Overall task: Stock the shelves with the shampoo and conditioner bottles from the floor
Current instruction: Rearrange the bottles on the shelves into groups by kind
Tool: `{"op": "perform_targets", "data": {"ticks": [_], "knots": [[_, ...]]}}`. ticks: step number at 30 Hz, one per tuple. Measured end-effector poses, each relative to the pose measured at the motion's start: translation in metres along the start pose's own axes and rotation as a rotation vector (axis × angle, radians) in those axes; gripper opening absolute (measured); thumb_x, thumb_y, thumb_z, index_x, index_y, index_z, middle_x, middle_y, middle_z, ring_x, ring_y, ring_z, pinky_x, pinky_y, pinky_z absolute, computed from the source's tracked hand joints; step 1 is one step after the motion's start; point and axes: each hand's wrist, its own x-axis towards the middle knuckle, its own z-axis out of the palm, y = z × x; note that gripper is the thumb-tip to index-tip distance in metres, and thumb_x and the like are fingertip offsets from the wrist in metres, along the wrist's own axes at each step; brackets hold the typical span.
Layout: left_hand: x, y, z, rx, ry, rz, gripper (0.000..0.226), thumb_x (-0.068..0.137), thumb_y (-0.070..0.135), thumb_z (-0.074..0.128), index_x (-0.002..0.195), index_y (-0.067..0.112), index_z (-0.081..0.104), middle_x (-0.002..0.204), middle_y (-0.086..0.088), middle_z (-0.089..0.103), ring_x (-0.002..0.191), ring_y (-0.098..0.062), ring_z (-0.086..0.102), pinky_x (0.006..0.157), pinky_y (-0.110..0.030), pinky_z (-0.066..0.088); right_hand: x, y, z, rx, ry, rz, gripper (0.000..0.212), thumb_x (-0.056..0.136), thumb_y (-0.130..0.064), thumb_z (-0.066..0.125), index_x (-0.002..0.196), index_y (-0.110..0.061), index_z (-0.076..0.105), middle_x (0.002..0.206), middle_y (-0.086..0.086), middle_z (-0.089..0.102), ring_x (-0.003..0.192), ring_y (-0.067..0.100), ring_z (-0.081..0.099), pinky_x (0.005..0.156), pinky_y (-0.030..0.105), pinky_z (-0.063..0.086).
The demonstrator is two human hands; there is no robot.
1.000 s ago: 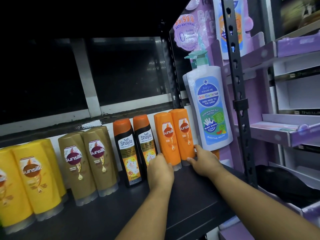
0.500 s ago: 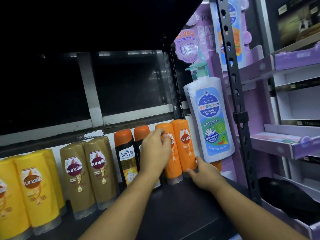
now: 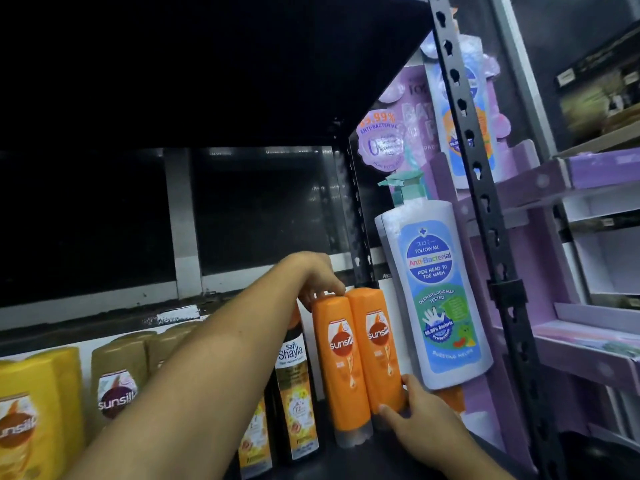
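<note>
1. Far left, the yellow bottles (image 3: 31, 410) and the gold bottles (image 3: 116, 382) stand in rows on the shelf (image 3: 388, 460). The person's left forearm reaches right across the front of the gold ones, so a sloppy pull-back could probably drag one off the front edge.
2. The black Shayla bottles (image 3: 294, 393) sit under that same arm, just beside the orange pair. They look tall and narrow. A sideways shove on the orange ones could likely domino them.
3. The task's bottles are upright, touching each other, near the right end of the shelf. The left hand (image 3: 318, 278) is curled over the top of the left orange bottle (image 3: 341, 368). The right hand (image 3: 415, 414) clasps the bottom of the right orange bottle (image 3: 379, 351), thumb on the front. If the top gets pushed while the base stays put, the pair would tip backward — or slide apart.
4. The white pump bottle (image 3: 440, 296) is just right of the pair, right above the right hand. Can't tell what's holding it up, so a knuckle bump there seems risky.
</note>
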Motion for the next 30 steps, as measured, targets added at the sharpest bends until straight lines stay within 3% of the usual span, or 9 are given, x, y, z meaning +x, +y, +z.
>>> {"op": "perform_targets", "data": {"ticks": [3,11,16,22,26,30], "knots": [[0.005,0.002,0.002,0.025,-0.031,-0.045,0.049,0.088,0.034,0.079,0.122,0.004,0.063,0.111,-0.018,0.072,0.086,-0.033,0.077,0.08,-0.046,0.064,0.001,-0.001,0.0,0.01,-0.008,0.008,0.067,0.086,-0.069,0.056,0.14,-0.039,0.031,0.137,-0.007,0.058,0.126,0.02,0.055,0.111,0.05,0.042],[0.005,0.002,-0.002,-0.012,-0.026,-0.061,0.039,0.087,0.029,0.081,0.112,0.002,0.068,0.104,-0.018,0.075,0.081,-0.034,0.078,0.081,-0.049,0.064,0.004,0.001,0.004,0.028,-0.017,0.036,0.068,0.083,-0.075,0.05,0.139,-0.041,0.032,0.137,-0.008,0.057,0.13,0.027,0.053,0.111,0.054,0.042],[0.006,0.005,-0.003,-0.024,-0.091,-0.074,0.036,0.09,0.029,0.077,0.111,0.002,0.065,0.113,-0.019,0.073,0.093,-0.035,0.076,0.088,-0.051,0.062,0.004,0.002,0.004,0.002,-0.021,0.033,0.063,0.084,-0.075,0.048,0.136,-0.043,0.033,0.135,-0.01,0.058,0.127,0.025,0.054,0.11,0.053,0.043],[0.021,0.008,0.001,-0.068,-0.021,0.031,0.044,0.093,0.037,0.07,0.129,0.014,0.066,0.127,-0.015,0.069,0.103,-0.034,0.072,0.087,-0.049,0.062,0.003,0.0,0.002,-0.006,-0.028,0.018,0.064,0.086,-0.074,0.048,0.139,-0.041,0.032,0.139,-0.011,0.055,0.128,0.024,0.054,0.112,0.054,0.041],[0.021,0.017,0.012,-0.073,-0.169,0.168,0.046,0.1,0.03,0.065,0.144,0.036,0.054,0.138,-0.006,0.061,0.113,-0.033,0.066,0.089,-0.05,0.06,0.002,0.0,0.002,-0.007,-0.032,0.023,0.065,0.088,-0.073,0.048,0.141,-0.04,0.03,0.141,-0.009,0.053,0.131,0.026,0.052,0.114,0.056,0.039],[0.024,0.019,0.015,-0.029,-0.21,0.208,0.04,0.101,0.025,0.064,0.139,0.036,0.058,0.13,-0.005,0.064,0.111,-0.034,0.067,0.092,-0.054,0.059,0.003,0.0,0.003,0.002,-0.025,0.018,0.067,0.087,-0.074,0.049,0.142,-0.04,0.03,0.142,-0.009,0.053,0.131,0.025,0.052,0.111,0.054,0.042]]}}
